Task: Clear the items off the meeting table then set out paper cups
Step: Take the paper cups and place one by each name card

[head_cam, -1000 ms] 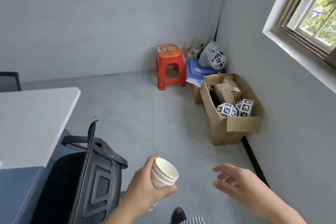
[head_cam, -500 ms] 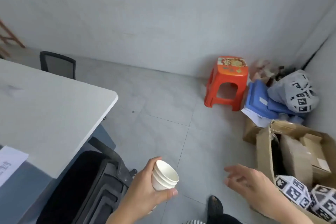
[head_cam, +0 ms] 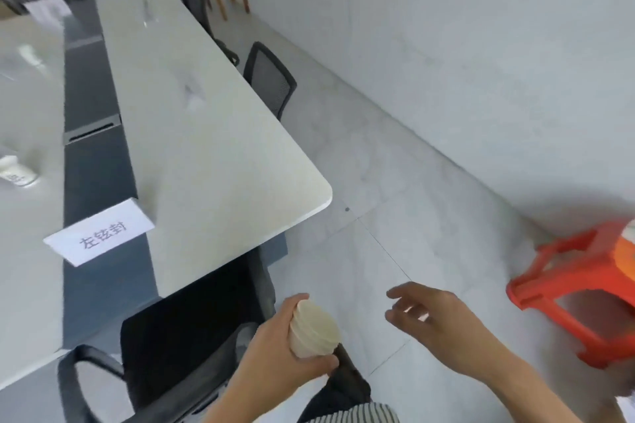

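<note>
My left hand [head_cam: 275, 350] grips a short stack of nested white paper cups [head_cam: 314, 328] low in the view, rims tilted up and to the right. To its right my right hand [head_cam: 436, 319] is empty, fingers spread above the floor. The long white meeting table [head_cam: 213, 154] with a dark grey centre strip stretches away at the left. On it near me stands a white name card [head_cam: 99, 237] with printed characters. A small white container [head_cam: 15, 170] sits at the table's far left edge.
A black office chair [head_cam: 178, 336] is tucked under the table's near corner, just left of my left hand. Two more black chairs [head_cam: 271, 79] line the table's right side. A red plastic stool [head_cam: 580, 288] stands on the grey tiled floor at the right.
The view has swung left from the corner with the cardboard box toward the table, so the stool now lies at the right edge. Both hands keep their pose, cups still held.
</note>
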